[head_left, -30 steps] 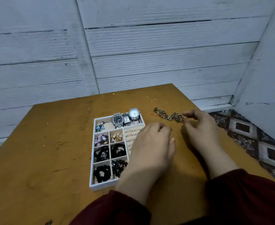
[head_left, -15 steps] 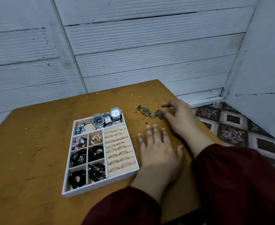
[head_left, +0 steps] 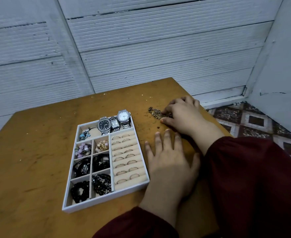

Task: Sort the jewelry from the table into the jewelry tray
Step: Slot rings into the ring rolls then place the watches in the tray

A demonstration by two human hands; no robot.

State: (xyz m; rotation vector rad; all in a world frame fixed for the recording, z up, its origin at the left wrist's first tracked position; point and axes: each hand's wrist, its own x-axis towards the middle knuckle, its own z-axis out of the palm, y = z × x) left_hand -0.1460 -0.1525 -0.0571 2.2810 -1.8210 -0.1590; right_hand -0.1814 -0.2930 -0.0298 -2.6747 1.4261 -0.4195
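Metal chain [head_left: 156, 113]: lying on worktop [head_left: 38, 152], right of tray [head_left: 105, 198]; right end under fingers [head_left: 174, 104].
Right hand [head_left: 184, 115]: fingers curled over chain end; pinch cannot be told.
Left hand [head_left: 168, 162]: flat, fingers apart, beside tray.

You wear a dark maroon long-sleeved top, and both sleeves fill the lower right of the frame. Your left sleeve [head_left: 134, 224] ends in a soft rounded cuff at the wrist, bottom centre. Your right sleeve [head_left: 244, 169] is fuller, its cloth gathered into small folds at the cuff. Your left hand [head_left: 170, 162] and right hand [head_left: 184, 115] are bare, with short nails.
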